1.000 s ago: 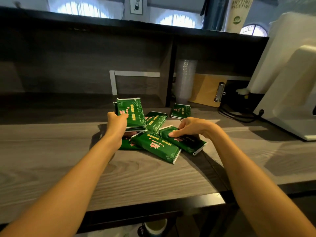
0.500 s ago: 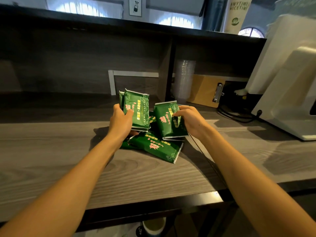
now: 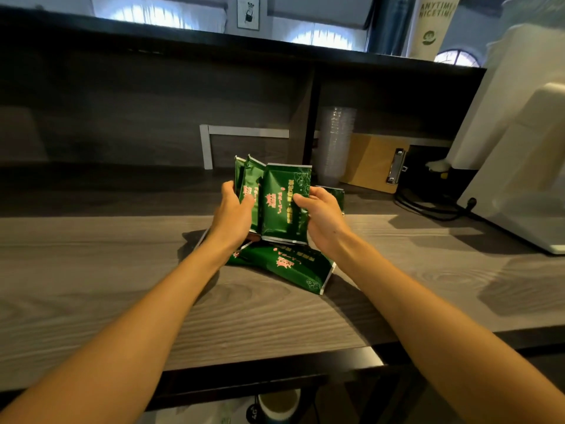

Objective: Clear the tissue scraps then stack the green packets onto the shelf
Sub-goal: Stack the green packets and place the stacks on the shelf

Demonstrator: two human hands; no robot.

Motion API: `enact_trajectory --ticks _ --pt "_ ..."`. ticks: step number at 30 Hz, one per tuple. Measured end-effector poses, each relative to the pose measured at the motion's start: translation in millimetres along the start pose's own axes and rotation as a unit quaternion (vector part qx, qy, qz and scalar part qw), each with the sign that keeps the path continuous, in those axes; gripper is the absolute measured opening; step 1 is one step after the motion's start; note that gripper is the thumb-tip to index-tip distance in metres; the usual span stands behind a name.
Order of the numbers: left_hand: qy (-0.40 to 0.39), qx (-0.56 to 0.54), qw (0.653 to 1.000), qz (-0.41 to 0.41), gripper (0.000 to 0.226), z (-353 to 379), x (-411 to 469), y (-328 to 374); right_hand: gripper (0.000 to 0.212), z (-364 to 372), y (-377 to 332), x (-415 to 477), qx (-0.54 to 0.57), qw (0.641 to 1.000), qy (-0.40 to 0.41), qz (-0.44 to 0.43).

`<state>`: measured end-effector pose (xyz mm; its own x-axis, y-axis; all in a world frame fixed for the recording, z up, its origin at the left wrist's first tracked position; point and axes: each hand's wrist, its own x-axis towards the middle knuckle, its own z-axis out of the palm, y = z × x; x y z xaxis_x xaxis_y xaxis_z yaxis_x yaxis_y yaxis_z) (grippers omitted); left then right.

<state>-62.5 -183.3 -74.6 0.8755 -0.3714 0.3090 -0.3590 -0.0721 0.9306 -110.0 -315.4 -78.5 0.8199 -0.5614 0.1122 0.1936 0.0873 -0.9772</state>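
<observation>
Both hands hold an upright bundle of green packets above the wooden counter. My left hand grips the rear packets from the left side. My right hand presses the front green packet against them, thumb on its face. Another green packet lies flat on the counter just below the hands. One more green packet shows partly behind my right hand. The dark shelf recess runs along the back. No tissue scraps are visible.
A stack of clear plastic cups and a wooden clipboard stand at the back right. A large white machine with a black cable fills the right side. A grey metal frame leans in the recess.
My right hand lifted a packet off the counter and brought it left against the packets in my left hand. Both hands have risen slightly.
</observation>
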Motion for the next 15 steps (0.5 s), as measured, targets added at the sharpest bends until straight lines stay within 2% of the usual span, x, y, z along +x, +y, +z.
enact_trajectory --ticks 2,5,8,11,13,15 --pt "-0.01 -0.002 1.0 0.017 0.035 1.5 -2.7 1.8 0.009 2.6 1.8 -0.1 -0.063 0.998 0.001 -0.005" --pt "-0.025 -0.002 0.999 0.029 0.036 5.0 -4.6 1.8 0.015 3.7 1.6 -1.9 -0.109 0.994 -0.001 -0.011" --pt "-0.038 -0.005 0.999 0.026 0.034 6.0 -4.8 1.8 0.017 3.2 -0.2 -3.7 -0.083 0.996 0.021 -0.028" --pt "-0.059 -0.004 0.998 0.02 0.028 6.4 -5.5 0.1 0.033 4.4 -3.0 -4.0 -0.023 0.998 0.05 -0.018" --pt "-0.074 -0.002 0.997 0.016 0.044 6.7 -5.7 -1.5 0.04 5.0 -4.4 -3.0 0.013 0.997 0.067 -0.017" --pt "-0.091 -0.013 0.996 0.0 0.057 6.8 -6.1 -1.1 0.036 5.8 -6.4 -5.9 0.027 0.998 0.06 -0.011"
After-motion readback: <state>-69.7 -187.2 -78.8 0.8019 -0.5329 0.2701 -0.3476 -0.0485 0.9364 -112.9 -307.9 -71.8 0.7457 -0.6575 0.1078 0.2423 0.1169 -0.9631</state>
